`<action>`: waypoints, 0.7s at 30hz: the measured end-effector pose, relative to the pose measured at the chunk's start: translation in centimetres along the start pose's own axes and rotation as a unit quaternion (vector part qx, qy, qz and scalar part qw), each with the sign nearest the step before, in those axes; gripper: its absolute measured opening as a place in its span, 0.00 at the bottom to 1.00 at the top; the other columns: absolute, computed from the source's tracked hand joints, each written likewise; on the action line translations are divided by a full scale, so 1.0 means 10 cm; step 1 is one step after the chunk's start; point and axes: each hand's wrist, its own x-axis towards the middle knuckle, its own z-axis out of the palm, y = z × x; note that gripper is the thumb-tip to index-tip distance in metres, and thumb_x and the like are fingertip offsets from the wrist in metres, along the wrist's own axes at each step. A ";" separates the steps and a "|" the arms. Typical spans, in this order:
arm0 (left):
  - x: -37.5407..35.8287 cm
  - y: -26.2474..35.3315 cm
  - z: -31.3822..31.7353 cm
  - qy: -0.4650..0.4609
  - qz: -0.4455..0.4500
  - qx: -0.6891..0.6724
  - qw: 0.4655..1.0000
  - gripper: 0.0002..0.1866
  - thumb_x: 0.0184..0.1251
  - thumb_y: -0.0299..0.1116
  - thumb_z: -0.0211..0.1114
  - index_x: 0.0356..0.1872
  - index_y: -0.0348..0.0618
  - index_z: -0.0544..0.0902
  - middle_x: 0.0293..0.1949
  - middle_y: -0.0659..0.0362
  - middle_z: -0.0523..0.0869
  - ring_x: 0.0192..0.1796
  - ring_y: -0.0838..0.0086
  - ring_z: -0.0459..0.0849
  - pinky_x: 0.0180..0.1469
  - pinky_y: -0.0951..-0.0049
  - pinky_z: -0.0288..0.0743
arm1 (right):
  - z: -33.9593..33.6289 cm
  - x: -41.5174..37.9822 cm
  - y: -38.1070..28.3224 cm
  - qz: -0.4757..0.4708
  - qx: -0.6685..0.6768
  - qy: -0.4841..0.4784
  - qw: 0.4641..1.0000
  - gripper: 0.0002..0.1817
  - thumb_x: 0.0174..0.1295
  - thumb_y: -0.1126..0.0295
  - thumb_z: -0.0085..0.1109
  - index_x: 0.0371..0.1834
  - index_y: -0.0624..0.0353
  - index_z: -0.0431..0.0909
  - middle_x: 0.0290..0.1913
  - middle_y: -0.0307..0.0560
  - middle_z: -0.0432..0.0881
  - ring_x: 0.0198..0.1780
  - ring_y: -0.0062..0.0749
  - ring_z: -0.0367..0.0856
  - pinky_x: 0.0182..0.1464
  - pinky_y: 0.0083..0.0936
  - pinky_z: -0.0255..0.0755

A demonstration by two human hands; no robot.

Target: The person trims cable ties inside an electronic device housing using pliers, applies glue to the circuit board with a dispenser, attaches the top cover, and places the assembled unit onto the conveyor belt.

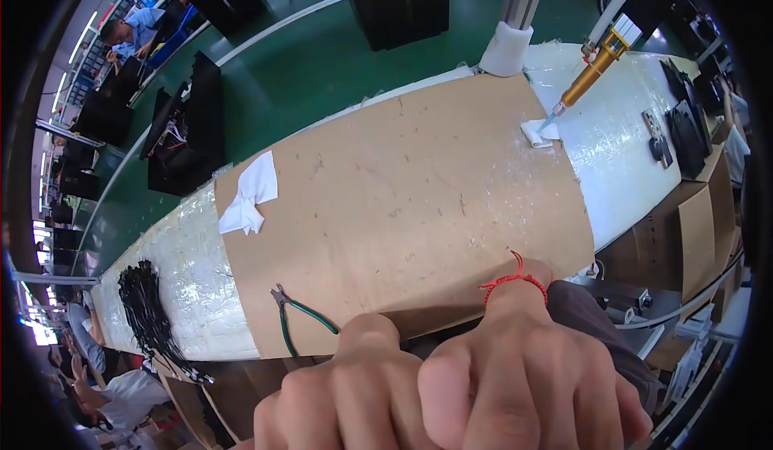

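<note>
Both hands are raised close to the camera at the bottom of the view, knuckles towards me. My left hand (342,402) is closed with its fingers curled. Beside it, my right hand (523,377) is also closed, with a red braided bracelet (515,279) around the wrist. Whatever the fingers grip, if anything, is hidden below the frame's edge. Behind the hands lies a brown cardboard sheet (386,192) on the bench. Cutting pliers with green handles (299,318) lie opened on its near left edge, closest to my left hand.
White cloths (251,192) lie on the cardboard. A gold dispenser (594,72) hangs at right, its tip at a folded cloth (539,133). Black cables (149,313) lie at left. A black housing (189,132) stands on the green conveyor (290,88). A co-worker (137,35) sits beyond.
</note>
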 end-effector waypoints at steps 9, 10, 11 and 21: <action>-0.13 -0.05 -0.02 0.054 -0.016 -0.008 0.998 0.23 0.73 0.47 0.39 0.42 0.38 0.75 0.42 0.48 0.77 0.47 0.60 0.75 0.53 0.60 0.66 | -0.11 -0.14 0.06 0.032 -0.022 0.039 0.998 0.18 0.71 0.53 0.43 0.46 0.58 0.70 0.39 0.49 0.74 0.45 0.39 0.73 0.52 0.37 0.66; -0.14 -0.05 -0.03 0.058 -0.020 -0.008 0.998 0.22 0.73 0.47 0.39 0.41 0.38 0.75 0.42 0.48 0.77 0.47 0.60 0.75 0.53 0.60 0.66 | -0.12 -0.15 0.07 0.032 -0.025 0.042 0.998 0.18 0.71 0.53 0.43 0.46 0.58 0.70 0.39 0.49 0.74 0.45 0.38 0.73 0.52 0.37 0.66; -0.14 -0.05 -0.03 0.058 -0.020 -0.009 0.998 0.22 0.73 0.46 0.39 0.41 0.38 0.75 0.42 0.48 0.77 0.46 0.61 0.75 0.52 0.61 0.66 | -0.13 -0.16 0.08 0.035 -0.027 0.040 0.998 0.18 0.71 0.53 0.43 0.45 0.58 0.69 0.39 0.48 0.74 0.45 0.38 0.73 0.52 0.37 0.66; -0.01 -0.05 0.01 0.006 -0.019 -0.007 1.000 0.19 0.73 0.44 0.41 0.39 0.38 0.75 0.39 0.50 0.77 0.44 0.63 0.74 0.50 0.63 0.66 | -0.03 -0.08 0.06 -0.022 0.000 0.014 1.000 0.16 0.71 0.54 0.44 0.43 0.57 0.69 0.36 0.46 0.73 0.43 0.36 0.72 0.52 0.36 0.65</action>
